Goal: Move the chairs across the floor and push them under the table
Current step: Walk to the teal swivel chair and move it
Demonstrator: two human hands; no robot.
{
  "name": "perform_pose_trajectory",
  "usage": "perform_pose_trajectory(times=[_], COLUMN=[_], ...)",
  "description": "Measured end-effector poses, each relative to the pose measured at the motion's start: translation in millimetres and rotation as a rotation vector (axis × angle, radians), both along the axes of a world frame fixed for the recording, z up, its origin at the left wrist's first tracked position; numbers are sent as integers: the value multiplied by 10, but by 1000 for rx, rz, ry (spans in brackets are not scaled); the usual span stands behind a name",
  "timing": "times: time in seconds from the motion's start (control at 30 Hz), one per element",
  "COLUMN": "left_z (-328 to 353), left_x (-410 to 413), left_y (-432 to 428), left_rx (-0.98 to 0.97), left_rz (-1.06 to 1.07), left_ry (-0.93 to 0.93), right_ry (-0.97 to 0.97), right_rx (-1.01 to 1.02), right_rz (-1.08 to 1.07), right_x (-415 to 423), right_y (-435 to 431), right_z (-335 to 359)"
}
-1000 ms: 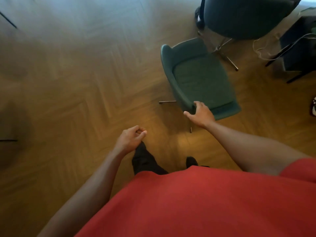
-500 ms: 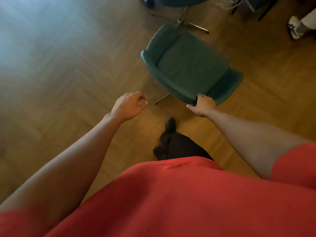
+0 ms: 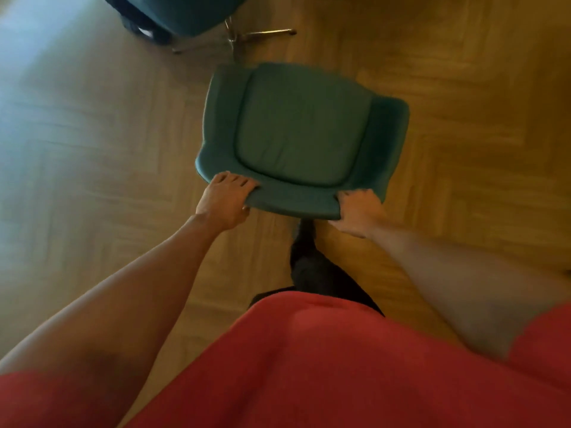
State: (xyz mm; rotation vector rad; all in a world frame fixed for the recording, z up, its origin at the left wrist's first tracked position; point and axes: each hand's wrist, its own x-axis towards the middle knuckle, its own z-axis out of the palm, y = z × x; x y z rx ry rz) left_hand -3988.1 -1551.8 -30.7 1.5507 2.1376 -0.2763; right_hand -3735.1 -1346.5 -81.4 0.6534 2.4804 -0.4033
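Note:
A teal upholstered chair (image 3: 301,131) stands on the wooden floor straight in front of me, seen from above, its backrest edge nearest me. My left hand (image 3: 227,199) grips the left end of the backrest top, fingers curled over it. My right hand (image 3: 360,211) grips the right end of the same edge. The chair's legs are hidden under the seat. No table shows in this view.
A second teal chair (image 3: 185,10) with chrome legs (image 3: 247,37) stands just beyond, at the top edge. Herringbone wood floor (image 3: 463,149) spreads left and right of the chair. My dark trouser leg (image 3: 312,267) is right behind the chair.
My left hand, which hung free with curled fingers, has taken hold of the backrest's left end. The chair has turned so its back faces me squarely. My right hand kept its hold.

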Motion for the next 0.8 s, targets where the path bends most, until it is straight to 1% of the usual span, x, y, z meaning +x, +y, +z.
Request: perform_pose_trajectory(times=[0.07,0.2,0.33,0.57,0.63,0.8], left_z=[-88,-159,-157,-113,-123,-120], left_x=[-204,-527,-815,-1548,-1751,-2088], left_y=[71,178,210,385,465,783], left_rx=[-25,-153,-177,-186,-196,-272], left_rz=[-29,-128,-217,-479,-561,-770], left_ry=[-23,-9,-4,-1,15,37], right_ry=[-2,1,48,109,118,97], right_rx=[-12,-58,-91,-55,-41,-81], right_rz=[-45,-145,-270,-500,-536,-604], right_x=[-4,-58,-226,-693,-847,-1107], right_y=[-41,-197,-501,-1192,-1354,-1527], right_z=[-10,-44,-13,-55,-84,-182])
